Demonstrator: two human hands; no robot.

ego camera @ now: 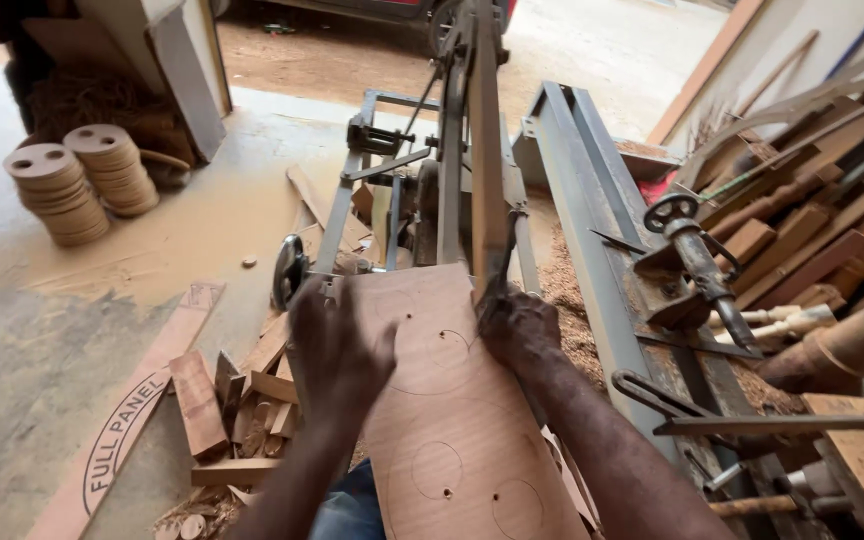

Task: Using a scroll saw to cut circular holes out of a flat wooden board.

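A brown wooden board (452, 420) with pencilled circles and small drilled holes lies on the table of a band saw (452, 150). My left hand (337, 350) presses flat on the board's left edge, fingers spread. Over the board's far right corner, my right hand (517, 325) rests curled right beside the upright saw blade (487, 180). Whether the right fingers grip the board or only press on it cannot be made out.
A grey metal lathe bed (602, 240) with sawdust runs along the right, beside stacked timber and turned legs (812, 240). Offcut blocks (237, 410) and a long printed plank (122, 430) lie on the floor at left. Two stacks of round wooden discs (82, 185) stand far left.
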